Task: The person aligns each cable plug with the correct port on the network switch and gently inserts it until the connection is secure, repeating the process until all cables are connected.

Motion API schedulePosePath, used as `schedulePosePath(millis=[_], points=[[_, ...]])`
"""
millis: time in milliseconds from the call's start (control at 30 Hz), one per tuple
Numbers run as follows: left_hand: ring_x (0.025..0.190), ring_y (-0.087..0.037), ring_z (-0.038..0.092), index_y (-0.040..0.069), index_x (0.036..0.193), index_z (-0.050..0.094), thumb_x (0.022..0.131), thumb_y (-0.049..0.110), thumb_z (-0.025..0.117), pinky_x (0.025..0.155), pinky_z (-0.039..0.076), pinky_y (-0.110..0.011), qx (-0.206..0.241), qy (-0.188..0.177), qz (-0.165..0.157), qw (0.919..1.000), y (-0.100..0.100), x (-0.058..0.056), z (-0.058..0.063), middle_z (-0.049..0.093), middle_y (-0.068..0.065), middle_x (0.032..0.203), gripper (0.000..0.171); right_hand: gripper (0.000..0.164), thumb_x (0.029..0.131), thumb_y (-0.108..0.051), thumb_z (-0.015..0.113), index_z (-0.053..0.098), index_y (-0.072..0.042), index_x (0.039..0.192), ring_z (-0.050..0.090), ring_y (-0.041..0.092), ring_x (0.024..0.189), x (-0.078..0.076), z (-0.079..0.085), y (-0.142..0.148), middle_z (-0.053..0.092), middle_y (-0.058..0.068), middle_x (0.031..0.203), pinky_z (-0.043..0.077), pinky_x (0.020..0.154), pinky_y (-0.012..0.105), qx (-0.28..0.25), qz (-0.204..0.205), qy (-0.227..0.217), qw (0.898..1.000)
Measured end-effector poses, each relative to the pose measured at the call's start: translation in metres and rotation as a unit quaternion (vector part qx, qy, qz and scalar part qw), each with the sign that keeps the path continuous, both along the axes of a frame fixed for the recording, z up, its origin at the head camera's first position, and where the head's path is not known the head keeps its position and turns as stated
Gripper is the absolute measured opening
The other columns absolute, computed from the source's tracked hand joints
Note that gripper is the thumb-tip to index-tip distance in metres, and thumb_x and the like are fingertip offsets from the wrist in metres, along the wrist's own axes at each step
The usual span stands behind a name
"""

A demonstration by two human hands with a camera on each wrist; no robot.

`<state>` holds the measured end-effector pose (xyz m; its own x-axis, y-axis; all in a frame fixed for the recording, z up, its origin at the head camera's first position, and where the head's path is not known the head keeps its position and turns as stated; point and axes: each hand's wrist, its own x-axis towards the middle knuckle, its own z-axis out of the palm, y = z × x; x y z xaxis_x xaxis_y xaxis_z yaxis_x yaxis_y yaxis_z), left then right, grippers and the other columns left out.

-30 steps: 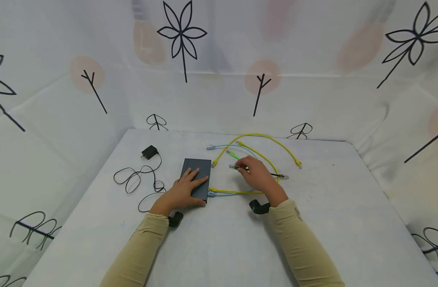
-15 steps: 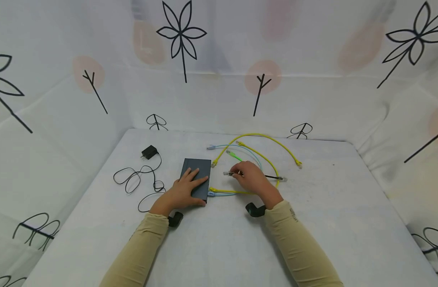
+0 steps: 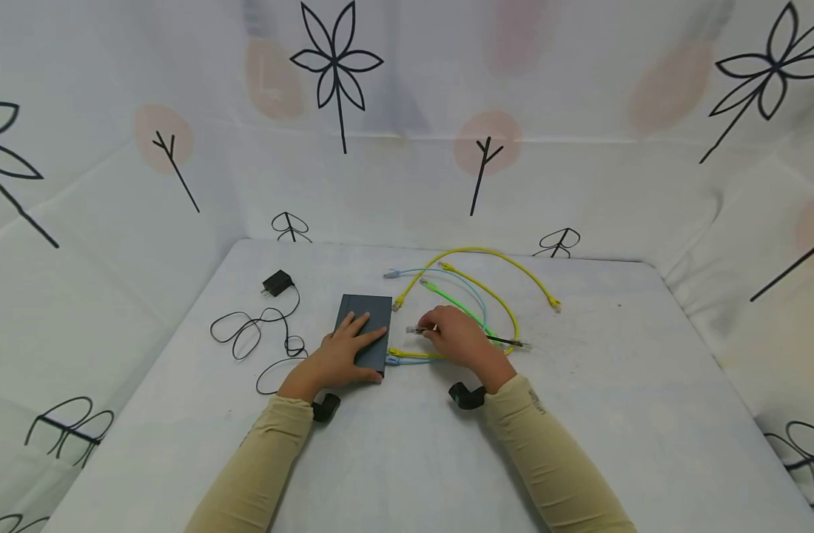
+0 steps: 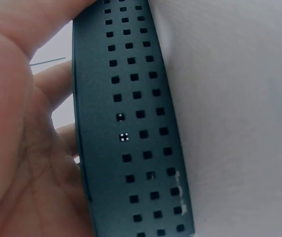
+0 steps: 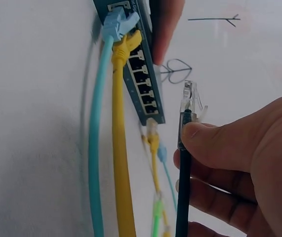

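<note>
A dark grey-blue network switch (image 3: 377, 309) lies on the table. My left hand (image 3: 340, 354) rests on its top, fingers spread, thumb along the near edge. Rows of square vent holes mark the switch's side (image 4: 136, 116) in the left wrist view. My right hand (image 3: 459, 337) pinches a black Ethernet cable (image 5: 184, 173) just behind its clear plug (image 5: 188, 98). That plug points toward the row of ports and stays apart from it. Neighbouring ports at the row's near end hold a light blue cable (image 5: 97, 123) and a yellow cable (image 5: 120, 123).
Behind my right hand lie a bright green cable (image 3: 452, 297) and a loose yellow cable (image 3: 482, 250). The light blue cable's free plug (image 3: 391, 274) rests past the switch. To the left are a black power adapter (image 3: 277, 283) and its looped cord (image 3: 247, 320).
My right hand has moved left and nearer to me, bringing the black cable's plug closer to the switch's port side. More of the green cable shows. My left hand has not moved.
</note>
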<state>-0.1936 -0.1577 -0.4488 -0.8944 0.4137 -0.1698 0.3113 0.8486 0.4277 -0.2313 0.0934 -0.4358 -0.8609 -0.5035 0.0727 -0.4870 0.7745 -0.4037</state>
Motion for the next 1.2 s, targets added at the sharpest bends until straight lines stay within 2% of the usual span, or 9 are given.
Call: schedulePosePath(millis=[133, 367, 767, 1200], points=[[0.152, -0.034, -0.002, 0.035, 0.152, 0.032, 0.079, 0.055, 0.073, 0.111, 0.021, -0.067, -0.001, -0.002, 0.002, 1.0, -0.001, 0.0, 0.0, 0.01, -0.006, 0.164, 0.086, 0.016, 0.094, -0.018, 0.064, 0.072, -0.013, 0.107, 0.061, 0.014, 0.087, 0.001, -0.004, -0.004, 0.067, -0.001, 0.093, 0.051, 0.079, 0.033, 0.016, -0.004, 0.006, 1.0], [0.152, -0.034, -0.002, 0.035, 0.152, 0.032, 0.079, 0.056, 0.073, 0.111, 0.021, -0.067, -0.003, 0.0, 0.0, 1.0, -0.001, -0.001, 0.0, 0.011, -0.007, 0.164, 0.087, 0.016, 0.093, -0.017, 0.065, 0.073, -0.013, 0.107, 0.06, 0.015, 0.084, 0.003, -0.007, -0.008, 0.066, 0.0, 0.091, 0.05, 0.075, 0.032, 0.012, 0.006, 0.021, 1.0], [0.152, -0.034, -0.001, 0.035, 0.152, 0.032, 0.079, 0.057, 0.073, 0.111, 0.022, -0.067, -0.004, 0.003, 0.001, 1.0, -0.001, -0.001, -0.003, 0.012, -0.007, 0.164, 0.086, 0.016, 0.093, -0.015, 0.065, 0.073, -0.012, 0.107, 0.06, 0.016, 0.085, 0.007, -0.01, -0.018, 0.066, 0.002, 0.092, 0.05, 0.076, 0.034, 0.006, 0.004, 0.012, 1.0], [0.152, -0.035, 0.0, 0.035, 0.152, 0.033, 0.079, 0.056, 0.073, 0.11, 0.023, -0.067, -0.005, 0.005, -0.001, 1.0, -0.001, -0.001, -0.003, 0.012, -0.007, 0.164, 0.086, 0.017, 0.094, -0.014, 0.064, 0.073, -0.013, 0.107, 0.058, 0.014, 0.083, 0.007, -0.02, -0.024, 0.065, 0.001, 0.091, 0.049, 0.075, 0.032, 0.017, 0.008, 0.022, 1.0]])
